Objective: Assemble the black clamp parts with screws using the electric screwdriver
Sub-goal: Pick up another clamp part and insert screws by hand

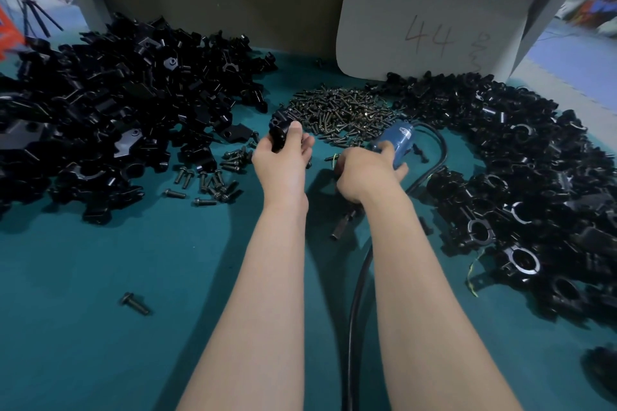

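Teal bench top (pixel 167 277) was pretty buried: loose clamp parts (pixel 117 110) heaped on the left, ring-shaped clamps (pixel 534 177) on the right, and a screw pile (pixel 344 113) in the middle below a white card (pixel 430 27) marked 44. Left hand (pixel 283 153) gripped one black clamp part (pixel 278 130) right beside the screws. Right hand (pixel 364 173) was wrapped round the blue electric screwdriver (pixel 399 140), just above the mat.

Seen from a head-worn camera, a person's left forearm (pixel 260 294) and right forearm (pixel 424 294) are bare along their whole visible length, slender and smooth. The left hand (pixel 283 157) and right hand (pixel 364 173) are bare too.
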Motion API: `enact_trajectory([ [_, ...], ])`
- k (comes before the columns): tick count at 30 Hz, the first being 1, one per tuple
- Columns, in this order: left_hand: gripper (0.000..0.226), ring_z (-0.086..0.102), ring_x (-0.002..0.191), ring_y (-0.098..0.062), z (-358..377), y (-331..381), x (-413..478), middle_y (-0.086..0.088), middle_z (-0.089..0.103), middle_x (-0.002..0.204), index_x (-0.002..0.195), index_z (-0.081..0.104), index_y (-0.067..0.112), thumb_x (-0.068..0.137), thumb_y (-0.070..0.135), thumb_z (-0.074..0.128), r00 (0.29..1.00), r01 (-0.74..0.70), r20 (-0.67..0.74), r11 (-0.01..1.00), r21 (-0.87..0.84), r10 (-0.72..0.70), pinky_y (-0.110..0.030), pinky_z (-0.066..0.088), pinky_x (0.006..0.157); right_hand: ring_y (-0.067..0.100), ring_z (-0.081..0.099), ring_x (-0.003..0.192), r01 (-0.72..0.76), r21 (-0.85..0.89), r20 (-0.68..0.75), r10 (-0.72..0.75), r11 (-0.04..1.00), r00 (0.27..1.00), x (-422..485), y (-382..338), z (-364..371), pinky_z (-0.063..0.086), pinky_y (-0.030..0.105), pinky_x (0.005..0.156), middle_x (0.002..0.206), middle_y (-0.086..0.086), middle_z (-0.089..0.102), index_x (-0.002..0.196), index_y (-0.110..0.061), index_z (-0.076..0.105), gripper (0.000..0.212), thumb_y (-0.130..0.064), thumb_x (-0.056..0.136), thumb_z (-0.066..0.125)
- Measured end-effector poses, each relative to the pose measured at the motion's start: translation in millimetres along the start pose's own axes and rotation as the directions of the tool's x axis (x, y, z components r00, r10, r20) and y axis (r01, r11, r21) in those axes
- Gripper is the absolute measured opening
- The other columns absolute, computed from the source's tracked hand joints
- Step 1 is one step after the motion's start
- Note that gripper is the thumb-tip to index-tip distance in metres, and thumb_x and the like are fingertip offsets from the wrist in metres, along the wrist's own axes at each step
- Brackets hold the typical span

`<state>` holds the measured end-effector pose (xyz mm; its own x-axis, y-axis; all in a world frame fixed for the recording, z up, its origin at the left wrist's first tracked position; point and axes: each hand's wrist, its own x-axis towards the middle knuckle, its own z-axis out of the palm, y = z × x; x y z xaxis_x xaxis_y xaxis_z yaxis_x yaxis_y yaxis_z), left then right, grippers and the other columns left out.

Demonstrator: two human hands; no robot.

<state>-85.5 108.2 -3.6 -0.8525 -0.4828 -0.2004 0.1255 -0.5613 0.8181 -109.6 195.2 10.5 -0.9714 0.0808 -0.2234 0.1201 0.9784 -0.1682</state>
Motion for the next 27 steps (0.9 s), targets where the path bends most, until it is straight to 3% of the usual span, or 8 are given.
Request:
enact_trajectory([
  [5,0.007,0.066,0.082,-0.015,2.0,0.2,-2.9,-0.008,0.064,0.091,0.089,0.056,0.015,0.096,0.015,0.058,0.999,0.012,0.034,0.999,0.049,-0.014,-0.017,0.056,0.074,0.025,0.015,0.139,0.032,0.102,-0.097,-0.022,0.994,0.995,-5.6,-0.2,0.9,0.017,0.049,0.105,0.128,0.009,0.049,0.114,-0.028,0.059,0.036,-0.007,0.086,0.052],
  [8,0.004,0.065,0.083,-0.014,2.7,-0.8,-4.1,-0.007,0.065,0.093,0.092,0.057,0.015,0.096,0.016,0.058,0.998,-0.016,0.058,0.994,0.106,0.01,-0.019,0.056,0.077,0.021,0.05,0.102,0.152,0.304,-0.349,-0.038,0.941,0.936,-8.2,4.1,-11.7,0.025,0.037,0.088,0.096,-0.004,0.062,0.1,-0.03,0.059,0.022,-0.012,0.09,0.05],
  [11,0.006,0.063,0.079,-0.017,3.8,-3.4,-3.2,-0.006,0.065,0.089,0.096,0.057,0.012,0.095,0.019,0.059,0.994,-0.098,0.075,0.969,0.229,0.083,-0.028,0.054,0.077,0.006,0.048,0.063,0.365,0.53,-0.49,-0.076,0.765,0.869,-10.1,8.6,-25.7,0.036,0.021,0.067,0.064,-0.013,0.052,0.091,-0.026,0.062,0.022,-0.012,0.091,0.045],
  [13,0.01,0.065,0.092,-0.023,4.6,-5.5,-3.5,-0.007,0.068,0.099,0.099,0.058,0.013,0.094,0.021,0.061,0.987,-0.156,0.091,0.926,0.344,0.133,-0.037,0.052,0.09,0.001,0.041,0.051,0.412,0.577,-0.495,-0.099,0.705,0.863,-11.2,7.2,-28.3,0.031,0.008,0.047,0.057,-0.013,0.047,0.09,-0.022,0.065,0.02,-0.013,0.091,0.047],
  [15,0.012,0.065,0.101,-0.024,5.2,-7.3,-4.7,-0.006,0.069,0.105,0.104,0.058,0.015,0.094,0.022,0.061,0.976,-0.215,0.121,0.88,0.424,0.181,-0.038,0.051,0.093,0.0,0.043,0.055,0.399,0.573,-0.453,-0.13,0.715,0.882,-10.1,5.0,-25.9,0.032,0.006,0.046,0.062,-0.015,0.048,0.094,-0.019,0.065,0.014,-0.026,0.093,0.052],
  [19,0.039,0.062,0.095,-0.01,4.9,-11.6,-4.1,-0.001,0.065,0.116,0.132,0.052,0.014,0.095,0.026,0.057,0.952,-0.306,0.174,0.736,0.604,0.252,-0.02,0.042,0.077,0.008,0.052,0.076,0.358,0.574,-0.315,-0.205,0.736,0.927,-6.9,3.8,-20.5,0.038,0.021,0.066,0.071,-0.015,0.048,0.105,-0.018,0.063,0.039,-0.051,0.086,0.061],
  [22,0.047,0.051,0.071,0.004,6.0,-15.4,-5.5,0.005,0.061,0.104,0.139,0.045,0.018,0.094,0.019,0.057,0.942,-0.337,0.226,0.682,0.649,0.25,-0.019,0.039,0.069,0.008,0.054,0.076,0.365,0.58,-0.293,-0.231,0.728,0.928,-7.9,3.5,-18.2,0.039,0.021,0.064,0.07,-0.016,0.051,0.094,-0.021,0.061,0.025,-0.044,0.085,0.065],
  [27,0.052,0.051,0.072,0.004,5.9,-16.6,-4.9,0.005,0.059,0.104,0.141,0.043,0.018,0.092,0.016,0.059,0.942,-0.336,0.233,0.691,0.64,0.242,-0.016,0.037,0.071,0.005,0.052,0.07,0.379,0.59,-0.312,-0.232,0.713,0.921,-10.7,3.9,-21.0,0.04,0.02,0.064,0.066,-0.017,0.051,0.087,-0.018,0.063,0.02,-0.038,0.085,0.067],
])
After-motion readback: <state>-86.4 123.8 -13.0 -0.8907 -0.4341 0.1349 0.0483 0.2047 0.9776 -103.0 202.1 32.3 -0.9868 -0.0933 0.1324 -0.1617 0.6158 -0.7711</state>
